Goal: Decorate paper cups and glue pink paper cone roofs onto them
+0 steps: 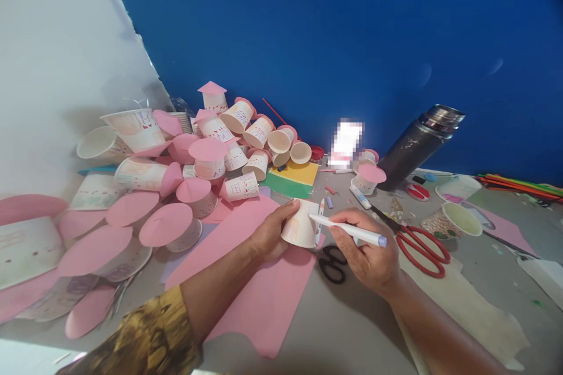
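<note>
1. The worktop (352,328) spreads across the lower frame, its near part cut off by the bottom edge.
2. A pink sheet (264,304) lies lower centre, partly covered by the left forearm.
3. A dark flask (411,152) leans at the right, its steel mouth towards the upper right.
4. The right hand (367,252), right of centre, pinches a pen between thumb and forefinger; the other fingers curl below, partly out of sight. Its forearm runs off the bottom edge.
5. The left hand (273,231), at centre, presses its thumb against a cup's upper left side; its remaining fingers are largely hidden behind the cup, so their spread cannot be told.
6. That paper cup (301,228) sits at frame centre, narrow end up, wide rim down, long axis near upright.
7. Black scissors (333,265) show only their handles clearly.
8. The white pen (363,234) slants, tip pointing upper left at the cup's side, lavender end lower right; whether the tip touches is unclear.
</note>
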Demonstrator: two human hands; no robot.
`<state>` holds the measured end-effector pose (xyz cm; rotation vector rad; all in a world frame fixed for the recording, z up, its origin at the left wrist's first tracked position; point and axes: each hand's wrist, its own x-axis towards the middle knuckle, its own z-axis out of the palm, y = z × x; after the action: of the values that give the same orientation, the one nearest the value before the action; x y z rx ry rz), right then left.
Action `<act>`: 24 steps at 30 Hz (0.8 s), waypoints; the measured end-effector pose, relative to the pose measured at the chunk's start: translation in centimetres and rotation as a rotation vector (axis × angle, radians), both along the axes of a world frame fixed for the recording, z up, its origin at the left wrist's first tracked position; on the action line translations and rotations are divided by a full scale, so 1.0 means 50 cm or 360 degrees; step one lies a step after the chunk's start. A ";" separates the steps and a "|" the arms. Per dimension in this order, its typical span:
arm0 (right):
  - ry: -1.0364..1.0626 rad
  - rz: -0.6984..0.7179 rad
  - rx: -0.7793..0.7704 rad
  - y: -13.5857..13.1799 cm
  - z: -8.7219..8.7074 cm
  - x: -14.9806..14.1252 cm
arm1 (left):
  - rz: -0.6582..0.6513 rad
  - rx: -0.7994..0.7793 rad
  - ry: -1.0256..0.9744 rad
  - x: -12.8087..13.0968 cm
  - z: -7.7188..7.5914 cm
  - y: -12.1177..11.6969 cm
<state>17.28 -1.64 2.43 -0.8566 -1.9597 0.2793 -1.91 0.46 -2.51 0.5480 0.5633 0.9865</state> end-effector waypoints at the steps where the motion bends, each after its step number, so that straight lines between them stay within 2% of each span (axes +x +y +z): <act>1: -0.0003 -0.0001 -0.0003 0.000 0.000 0.000 | -0.0004 -0.0002 0.0003 0.000 0.000 0.000; 9: 0.0020 -0.0005 -0.0032 -0.002 -0.001 -0.001 | 0.0008 -0.0022 -0.0048 0.000 0.002 0.000; 16: 0.0107 -0.0208 -0.0011 0.000 -0.010 0.002 | -0.0007 -0.0068 -0.0029 -0.001 0.004 -0.004; 24: 0.0056 -0.0186 -0.0034 0.002 -0.010 0.001 | -0.0017 -0.0083 -0.0029 -0.001 -0.004 -0.001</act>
<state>17.31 -1.52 1.94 -0.9702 -1.8690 0.2455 -1.95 0.44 -2.72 0.4950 0.5678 0.9630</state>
